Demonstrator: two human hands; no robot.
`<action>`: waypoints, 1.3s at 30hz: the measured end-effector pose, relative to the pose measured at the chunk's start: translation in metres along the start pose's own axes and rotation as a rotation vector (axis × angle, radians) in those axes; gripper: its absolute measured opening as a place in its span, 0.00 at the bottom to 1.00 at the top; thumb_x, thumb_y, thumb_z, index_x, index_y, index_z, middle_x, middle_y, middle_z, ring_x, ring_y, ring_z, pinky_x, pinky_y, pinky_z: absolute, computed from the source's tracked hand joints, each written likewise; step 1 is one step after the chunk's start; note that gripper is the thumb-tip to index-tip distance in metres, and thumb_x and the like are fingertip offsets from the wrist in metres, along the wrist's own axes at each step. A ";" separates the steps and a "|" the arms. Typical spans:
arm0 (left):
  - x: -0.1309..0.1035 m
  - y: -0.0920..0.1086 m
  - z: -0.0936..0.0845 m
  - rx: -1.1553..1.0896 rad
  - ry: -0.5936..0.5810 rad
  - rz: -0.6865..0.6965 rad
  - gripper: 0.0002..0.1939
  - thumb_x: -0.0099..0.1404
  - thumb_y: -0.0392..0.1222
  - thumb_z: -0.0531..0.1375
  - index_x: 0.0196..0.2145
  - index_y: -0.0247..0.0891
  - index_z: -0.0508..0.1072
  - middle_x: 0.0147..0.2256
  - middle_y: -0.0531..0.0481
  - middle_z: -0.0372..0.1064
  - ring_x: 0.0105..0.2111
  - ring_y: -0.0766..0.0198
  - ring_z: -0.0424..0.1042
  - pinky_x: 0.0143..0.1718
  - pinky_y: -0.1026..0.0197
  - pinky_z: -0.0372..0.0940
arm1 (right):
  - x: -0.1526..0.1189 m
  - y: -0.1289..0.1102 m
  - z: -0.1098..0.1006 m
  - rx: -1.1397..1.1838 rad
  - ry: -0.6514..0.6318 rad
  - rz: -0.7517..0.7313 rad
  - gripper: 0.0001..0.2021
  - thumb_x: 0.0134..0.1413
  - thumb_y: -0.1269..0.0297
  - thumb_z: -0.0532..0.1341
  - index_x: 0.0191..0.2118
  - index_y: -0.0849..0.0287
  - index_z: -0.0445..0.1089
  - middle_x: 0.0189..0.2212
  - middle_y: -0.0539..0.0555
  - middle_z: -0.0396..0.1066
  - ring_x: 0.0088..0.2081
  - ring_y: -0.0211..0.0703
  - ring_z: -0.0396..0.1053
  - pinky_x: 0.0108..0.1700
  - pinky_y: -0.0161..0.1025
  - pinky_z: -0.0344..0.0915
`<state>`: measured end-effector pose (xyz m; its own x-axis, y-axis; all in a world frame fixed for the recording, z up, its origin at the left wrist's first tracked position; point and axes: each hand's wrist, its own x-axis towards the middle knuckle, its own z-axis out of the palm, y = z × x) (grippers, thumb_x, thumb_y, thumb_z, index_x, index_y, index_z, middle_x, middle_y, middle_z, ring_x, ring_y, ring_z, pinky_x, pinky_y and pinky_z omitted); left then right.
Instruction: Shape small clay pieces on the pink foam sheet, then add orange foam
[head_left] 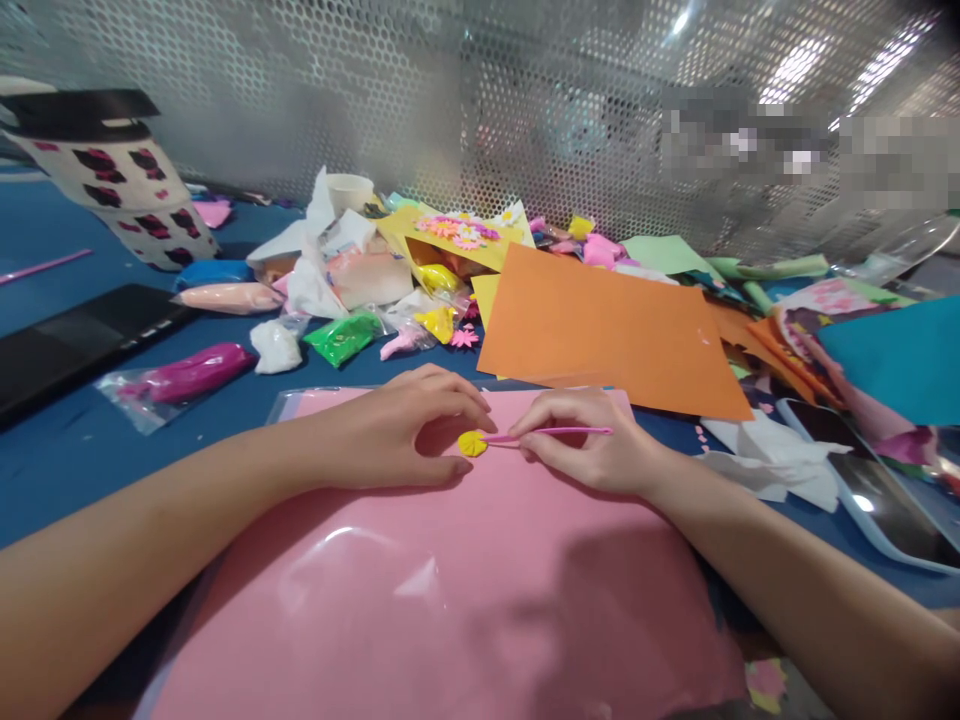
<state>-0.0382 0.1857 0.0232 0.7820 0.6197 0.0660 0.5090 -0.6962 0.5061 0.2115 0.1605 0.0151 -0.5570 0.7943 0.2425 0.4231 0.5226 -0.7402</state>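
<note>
A small round of yellow clay point(472, 444) with grooves pressed into it lies on a pink sheet point(450, 560) under clear plastic. My right hand point(581, 440) pinches a thin pink clay modelling tool point(562, 431), whose tip meets the clay's right edge. To the left, my left hand point(412, 430) rests on the sheet, its thumb and fingers apart and curved about the clay. The thumb tip is close to the clay's lower edge; whether it touches I cannot tell.
Bagged clay, such as a magenta packet point(191, 375) and a green packet point(345, 338), lies beyond my left hand. Orange paper point(607, 330) lies behind my right hand. A phone point(885, 500) and tissue point(780, 460) are at right, a patterned tumbler point(142, 190) at left. Perforated metal point(420, 90) stands behind.
</note>
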 end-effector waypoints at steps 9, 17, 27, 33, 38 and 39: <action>0.003 -0.003 0.002 0.000 0.035 0.013 0.12 0.63 0.49 0.61 0.42 0.44 0.75 0.50 0.49 0.70 0.52 0.57 0.66 0.55 0.55 0.59 | 0.002 0.000 0.001 -0.088 0.002 -0.130 0.06 0.60 0.67 0.61 0.37 0.56 0.77 0.32 0.51 0.79 0.33 0.37 0.75 0.39 0.36 0.70; 0.003 -0.001 0.001 -0.003 0.027 -0.002 0.14 0.62 0.49 0.61 0.44 0.43 0.74 0.49 0.50 0.70 0.51 0.59 0.67 0.54 0.58 0.60 | 0.003 0.000 0.001 -0.064 -0.001 -0.128 0.06 0.59 0.68 0.62 0.37 0.56 0.77 0.33 0.51 0.79 0.34 0.37 0.75 0.39 0.34 0.71; 0.001 -0.003 0.001 -0.023 0.015 0.000 0.14 0.62 0.48 0.62 0.45 0.45 0.74 0.54 0.49 0.66 0.55 0.57 0.65 0.57 0.56 0.58 | 0.002 0.002 0.004 -0.108 -0.010 -0.197 0.07 0.59 0.71 0.61 0.37 0.56 0.78 0.33 0.52 0.79 0.35 0.38 0.75 0.39 0.36 0.70; 0.002 -0.003 0.000 -0.026 0.042 -0.007 0.13 0.63 0.50 0.61 0.42 0.42 0.73 0.50 0.49 0.68 0.51 0.59 0.66 0.54 0.58 0.60 | 0.002 0.000 0.005 -0.062 0.021 -0.136 0.07 0.58 0.70 0.61 0.36 0.58 0.77 0.31 0.52 0.79 0.32 0.37 0.74 0.35 0.34 0.69; 0.001 -0.005 0.000 0.000 0.012 -0.001 0.12 0.64 0.46 0.60 0.45 0.46 0.75 0.54 0.51 0.66 0.55 0.59 0.64 0.57 0.58 0.58 | 0.001 0.000 0.004 0.059 0.020 -0.030 0.06 0.57 0.70 0.61 0.36 0.58 0.77 0.31 0.51 0.79 0.30 0.35 0.74 0.31 0.31 0.69; 0.000 -0.005 0.000 -0.003 0.005 0.007 0.13 0.64 0.45 0.60 0.47 0.47 0.74 0.55 0.52 0.65 0.56 0.59 0.64 0.58 0.58 0.57 | 0.001 0.000 0.005 0.056 0.021 -0.030 0.06 0.57 0.70 0.61 0.36 0.58 0.77 0.32 0.51 0.79 0.31 0.35 0.74 0.32 0.31 0.69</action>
<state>-0.0403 0.1892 0.0210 0.7838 0.6167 0.0734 0.5027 -0.6994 0.5080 0.2074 0.1600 0.0126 -0.5533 0.7853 0.2776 0.3656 0.5285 -0.7662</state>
